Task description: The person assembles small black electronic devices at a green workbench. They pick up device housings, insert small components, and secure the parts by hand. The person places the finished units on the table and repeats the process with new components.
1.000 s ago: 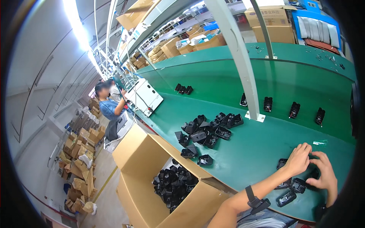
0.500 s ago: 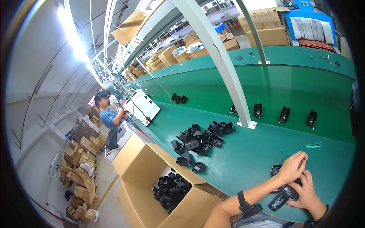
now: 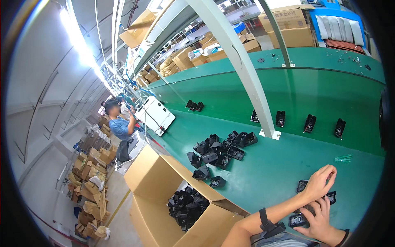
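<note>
My left hand (image 3: 321, 183) is raised over the right end of the green bench, fingers bent in to meet the thumb. Whatever it pinches, if anything, is too small to make out. Just below it, my right hand (image 3: 319, 220) curls its thumb and fingers round a black plastic housing (image 3: 310, 208), mostly covered by the hand. Another open black housing (image 3: 297, 221) lies beside the right thumb. One more housing (image 3: 302, 185) sits left of my left wrist, and a further housing (image 3: 331, 197) shows past the right fingertips.
Black housings lie in a heap (image 3: 222, 150) mid-bench. An open carton (image 3: 150, 177) at the bench edge holds more. Several housings (image 3: 310, 122) stand along the green belt beyond a white post (image 3: 247, 78). Thin green strips (image 3: 343, 158) lie near my hands. A person (image 3: 119, 123) works far left.
My right hand has shifted left and turned over the housings, covering more of them. My left hand has lifted slightly away from the right one. The view has moved a little.
</note>
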### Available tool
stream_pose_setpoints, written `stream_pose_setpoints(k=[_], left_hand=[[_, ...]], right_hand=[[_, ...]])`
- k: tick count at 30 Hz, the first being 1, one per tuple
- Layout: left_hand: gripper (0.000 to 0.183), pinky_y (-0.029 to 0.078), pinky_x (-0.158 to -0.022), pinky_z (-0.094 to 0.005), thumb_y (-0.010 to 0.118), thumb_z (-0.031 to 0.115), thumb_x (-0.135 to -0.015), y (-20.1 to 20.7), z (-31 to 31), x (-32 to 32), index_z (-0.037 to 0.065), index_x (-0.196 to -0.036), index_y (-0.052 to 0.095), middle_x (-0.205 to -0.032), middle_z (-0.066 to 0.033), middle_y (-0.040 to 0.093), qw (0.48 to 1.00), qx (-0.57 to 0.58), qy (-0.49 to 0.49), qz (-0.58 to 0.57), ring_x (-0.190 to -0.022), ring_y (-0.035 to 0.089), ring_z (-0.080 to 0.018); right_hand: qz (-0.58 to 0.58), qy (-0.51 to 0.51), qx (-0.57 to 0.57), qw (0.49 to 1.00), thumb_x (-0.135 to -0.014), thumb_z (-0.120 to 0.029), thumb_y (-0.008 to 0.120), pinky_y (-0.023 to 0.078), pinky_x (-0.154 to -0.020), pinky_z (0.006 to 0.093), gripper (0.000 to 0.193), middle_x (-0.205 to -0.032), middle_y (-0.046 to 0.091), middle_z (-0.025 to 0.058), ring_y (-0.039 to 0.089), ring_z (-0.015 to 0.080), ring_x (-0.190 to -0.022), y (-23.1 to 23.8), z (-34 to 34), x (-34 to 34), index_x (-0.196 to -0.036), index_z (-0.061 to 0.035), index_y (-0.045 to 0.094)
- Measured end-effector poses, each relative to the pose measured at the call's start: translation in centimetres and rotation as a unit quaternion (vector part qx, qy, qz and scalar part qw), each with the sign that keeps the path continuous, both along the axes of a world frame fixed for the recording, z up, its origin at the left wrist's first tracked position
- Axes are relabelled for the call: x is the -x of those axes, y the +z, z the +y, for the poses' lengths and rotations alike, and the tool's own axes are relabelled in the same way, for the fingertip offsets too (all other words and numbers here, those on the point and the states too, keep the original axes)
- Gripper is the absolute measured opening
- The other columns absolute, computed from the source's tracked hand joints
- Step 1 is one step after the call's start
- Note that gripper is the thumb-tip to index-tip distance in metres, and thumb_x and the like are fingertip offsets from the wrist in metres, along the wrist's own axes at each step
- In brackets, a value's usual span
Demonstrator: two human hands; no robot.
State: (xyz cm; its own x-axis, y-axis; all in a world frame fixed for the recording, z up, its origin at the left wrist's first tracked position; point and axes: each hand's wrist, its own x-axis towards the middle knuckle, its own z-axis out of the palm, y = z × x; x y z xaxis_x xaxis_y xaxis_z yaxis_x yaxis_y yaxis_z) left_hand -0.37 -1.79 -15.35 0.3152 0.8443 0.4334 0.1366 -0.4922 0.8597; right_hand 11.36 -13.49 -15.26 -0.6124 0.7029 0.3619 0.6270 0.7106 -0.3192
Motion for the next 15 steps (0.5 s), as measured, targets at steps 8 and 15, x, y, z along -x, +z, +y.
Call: stream_pose_setpoints(k=[8,15], left_hand=[[0.008,0.049,-0.068,-0.0382,0.056,0.006,-0.092,0.2,0.7,0.4,0.0,-0.097,0.054,-0.087,-0.014,0.057,1.0,-0.018,0.024,-0.009,-0.075,0.059,-0.0298],[0.008,0.049,-0.068,-0.0404,0.056,0.005,-0.09,-0.5,1.7,1.3,-0.002,-0.094,0.054,-0.084,-0.0161,0.057,0.997,-0.028,0.028,0.072,-0.076,0.061,-0.0325]], right_hand=[[0.012,-0.036,-0.016,0.999,-0.053,-0.045,0.085,0.027,-0.105,0.0653,0.073,-0.115,0.054,0.0134,0.046,0.0393,-0.116,0.4,1.8,0.2,-0.113,-0.0091,0.062],[0.068,-0.069,-0.015,0.995,-0.059,-0.046,0.083,0.029,-0.105,0.0597,0.067,-0.105,0.057,0.014,0.053,0.0365,-0.105,0.4,2.1,-0.9,-0.106,-0.004,0.06]])
